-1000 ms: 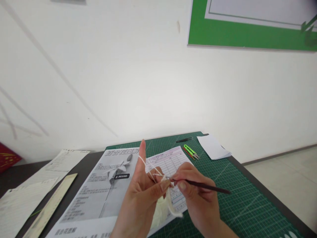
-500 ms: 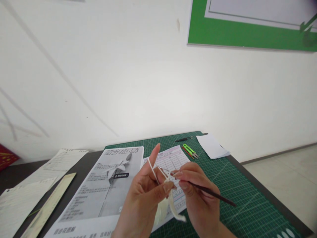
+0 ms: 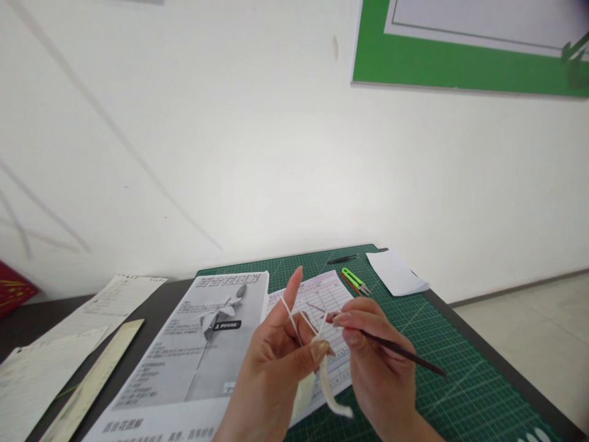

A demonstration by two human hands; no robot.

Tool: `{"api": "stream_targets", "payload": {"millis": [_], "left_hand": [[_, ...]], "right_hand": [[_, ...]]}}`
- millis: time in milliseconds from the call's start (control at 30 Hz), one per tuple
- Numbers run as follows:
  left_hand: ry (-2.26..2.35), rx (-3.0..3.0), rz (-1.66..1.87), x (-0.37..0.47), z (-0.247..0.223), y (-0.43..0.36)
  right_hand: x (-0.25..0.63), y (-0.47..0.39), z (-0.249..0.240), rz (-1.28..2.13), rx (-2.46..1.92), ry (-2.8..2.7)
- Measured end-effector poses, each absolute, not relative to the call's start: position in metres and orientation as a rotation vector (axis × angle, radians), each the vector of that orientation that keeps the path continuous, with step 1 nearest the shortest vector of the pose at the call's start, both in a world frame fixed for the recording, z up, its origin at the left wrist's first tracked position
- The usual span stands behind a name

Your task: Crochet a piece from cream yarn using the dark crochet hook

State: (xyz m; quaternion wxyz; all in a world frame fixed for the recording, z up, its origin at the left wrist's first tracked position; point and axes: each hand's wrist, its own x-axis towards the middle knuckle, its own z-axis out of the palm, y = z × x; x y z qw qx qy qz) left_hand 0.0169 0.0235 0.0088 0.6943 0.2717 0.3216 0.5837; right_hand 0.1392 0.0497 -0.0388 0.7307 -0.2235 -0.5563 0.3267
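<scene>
My left hand (image 3: 280,362) pinches a small piece of white crochet work (image 3: 326,380) between thumb and fingers, and its tail hangs down below. Over the raised index finger of that hand runs a strand of white yarn (image 3: 291,319), taut down to the pinch. My right hand (image 3: 381,362) grips a crochet hook (image 3: 405,352) with a dark handle, held like a pen. The hook's thin metal tip points left, just above the pinched work, with a yarn loop around its shaft. A pale yellowish piece (image 3: 302,396) shows under my left hand; its kind is unclear.
Under my hands lies a green cutting mat (image 3: 460,374) with a printed flower sheet (image 3: 179,368) and a gridded form (image 3: 331,285). Green thread snips (image 3: 354,279), a black pen-like tool (image 3: 343,259) and white paper (image 3: 396,273) lie behind. Left are a ruler (image 3: 96,380) and handwritten sheets (image 3: 87,319).
Both hands have shifted slightly right in the view. The hook has drawn a little away from my left hand, so its metal tip now shows more plainly.
</scene>
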Motion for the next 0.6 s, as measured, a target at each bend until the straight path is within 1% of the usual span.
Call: {"api": "stream_targets", "payload": {"millis": [233, 600], "left_hand": [[0.737, 0.691, 1.370, 0.0148, 0.0154, 0.0221], [0.704, 0.663, 1.400, 0.0182, 0.0133, 0.0214]], "right_hand": [[0.1329, 0.0494, -0.0359, 0.991, -0.405, -1.153], [0.1322, 0.0493, -0.0319, 1.041, -0.393, -1.116]]}}
